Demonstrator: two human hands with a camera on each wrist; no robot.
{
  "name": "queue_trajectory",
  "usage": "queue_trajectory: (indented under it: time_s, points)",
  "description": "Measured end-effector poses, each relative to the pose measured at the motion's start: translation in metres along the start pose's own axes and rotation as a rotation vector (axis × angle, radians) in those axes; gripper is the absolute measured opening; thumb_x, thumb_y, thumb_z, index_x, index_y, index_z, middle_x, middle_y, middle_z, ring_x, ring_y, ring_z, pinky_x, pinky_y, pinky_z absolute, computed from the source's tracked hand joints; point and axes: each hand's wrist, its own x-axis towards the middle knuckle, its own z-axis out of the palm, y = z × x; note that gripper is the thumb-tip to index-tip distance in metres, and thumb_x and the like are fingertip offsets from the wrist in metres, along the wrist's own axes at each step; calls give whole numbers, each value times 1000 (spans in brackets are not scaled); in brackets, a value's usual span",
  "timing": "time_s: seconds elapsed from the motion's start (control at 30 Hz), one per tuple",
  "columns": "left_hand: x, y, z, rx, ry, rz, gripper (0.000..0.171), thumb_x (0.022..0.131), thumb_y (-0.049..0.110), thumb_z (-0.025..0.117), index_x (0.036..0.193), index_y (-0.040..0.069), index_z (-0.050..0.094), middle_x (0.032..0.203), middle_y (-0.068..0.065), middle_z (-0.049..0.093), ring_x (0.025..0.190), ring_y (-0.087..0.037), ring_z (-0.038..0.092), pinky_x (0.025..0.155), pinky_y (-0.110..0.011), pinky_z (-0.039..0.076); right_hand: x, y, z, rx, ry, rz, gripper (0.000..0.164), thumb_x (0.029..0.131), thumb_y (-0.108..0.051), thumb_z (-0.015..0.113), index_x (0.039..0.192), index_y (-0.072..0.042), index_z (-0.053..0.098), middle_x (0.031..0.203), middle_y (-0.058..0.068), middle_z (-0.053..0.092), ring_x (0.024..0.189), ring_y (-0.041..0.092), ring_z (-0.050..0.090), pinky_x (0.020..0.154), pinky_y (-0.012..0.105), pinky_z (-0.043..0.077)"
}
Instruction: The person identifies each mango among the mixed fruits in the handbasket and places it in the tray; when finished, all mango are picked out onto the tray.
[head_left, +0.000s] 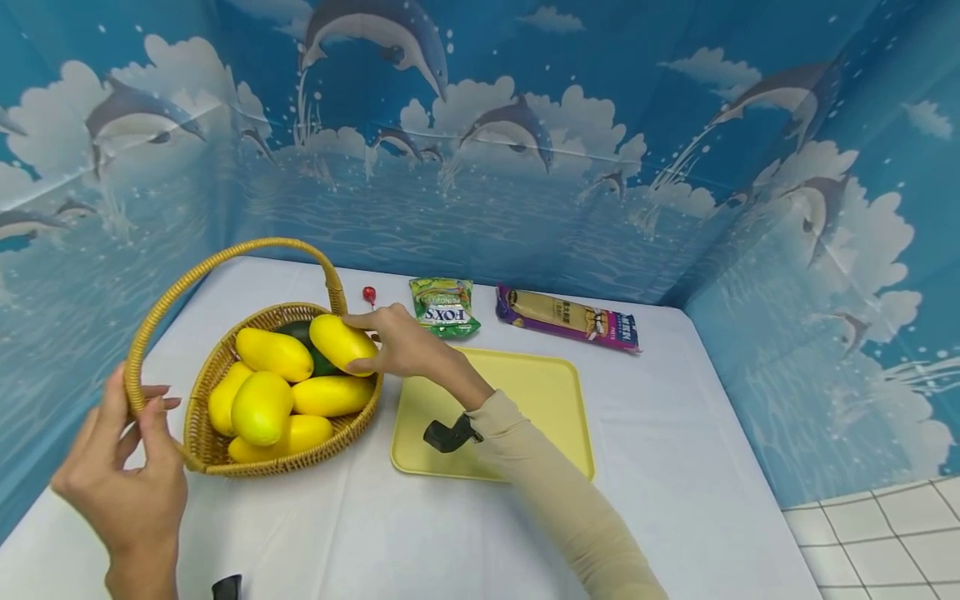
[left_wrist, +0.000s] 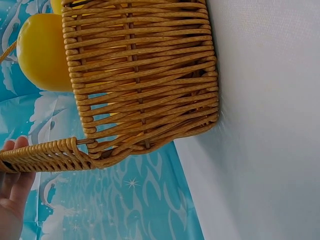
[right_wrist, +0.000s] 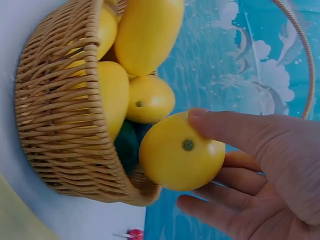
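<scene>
My left hand (head_left: 131, 475) pinches the handle (head_left: 153, 325) of a wicker basket (head_left: 197, 417) on its left side. Several yellow mangoes (head_left: 273, 354) fill the basket, and a dark green fruit (head_left: 324, 363) lies partly hidden among them. At the basket's far right rim, my right hand (head_left: 405, 342) holds one yellow mango (head_left: 341, 340) between thumb and fingers. The right wrist view shows that mango (right_wrist: 175, 155) stem end toward the camera, above the dark green fruit. In the left wrist view, the left fingers (left_wrist: 22, 185) are at the handle beside the woven wall.
A yellow tray (head_left: 525, 400) lies right of the basket, under my right forearm. Behind it are a green FOX'S candy bag (head_left: 444, 308) and a purple pasta packet (head_left: 567, 317). A red lollipop (head_left: 369, 294) lies behind the basket. Dolphin-print curtains (head_left: 465, 192) enclose the white table.
</scene>
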Motion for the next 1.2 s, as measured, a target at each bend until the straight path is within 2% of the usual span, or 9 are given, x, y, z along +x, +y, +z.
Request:
queue_trajectory:
  time_s: [0.1,0.17,0.23,0.3,0.5,0.73,0.9,1.03,1.2]
  points:
    - [0,-2,0,-6,3,2,37,99,4,74,136,9,75,101,-40,72,91,12,68,86,-4,54,-4,-2,-8,22,-1,-6,67,96,-17,84,155,-1,56,151,16,64,98,18,74,87,15,59]
    - [-1,-4,0,-1,-1,3,37,100,4,74,137,10,75,101,-38,72,92,12,68,86,-4,55,-8,-3,-14,37,-3,-10,67,96,-15,84,156,-2,55,153,14,62,125,24,69,97,21,62]
    - [-1,-4,-1,11,-7,1,38,100,5,74,137,11,75,102,-37,73,92,13,68,87,-4,54,-13,-4,-20,53,0,-16,68,97,-13,83,157,-4,54,156,13,60,130,25,66,96,19,61]
    - [-1,-4,-2,21,-14,0,38,101,5,73,138,12,74,103,-36,73,92,13,68,87,-4,54,-19,-3,-25,56,11,-29,69,97,-12,83,158,-5,53,157,12,59,131,25,65,95,19,61]
    - [-2,-3,-2,19,-13,1,38,101,5,73,138,12,74,102,-36,73,92,14,68,87,-4,54,-45,6,-38,7,42,-38,68,95,-11,84,157,-7,56,157,10,59,123,25,66,95,36,62]
    - [-2,-3,-2,19,-9,10,38,101,5,73,138,12,74,101,-38,72,92,14,67,87,-3,54,-79,24,-47,1,71,20,70,92,-6,86,156,-6,57,154,13,62,129,29,67,106,33,61]
    - [-1,-2,-4,47,-27,7,40,102,5,72,140,15,73,102,-38,73,95,15,66,89,-4,53,-96,43,-45,23,109,44,68,90,-3,86,153,-6,61,148,14,67,122,30,71,103,34,63]
    - [-1,-2,-5,49,-34,7,41,102,4,72,141,16,73,103,-37,73,96,15,67,89,-4,54,-105,58,-41,57,131,73,69,89,-2,87,153,-6,61,151,13,65,129,32,68,99,37,65]
    - [-2,-1,-4,34,-32,11,41,101,3,72,141,15,73,104,-36,73,95,14,67,88,-4,54,-113,80,-31,65,160,90,68,90,0,85,153,-4,60,156,20,57,143,38,56,99,42,65]
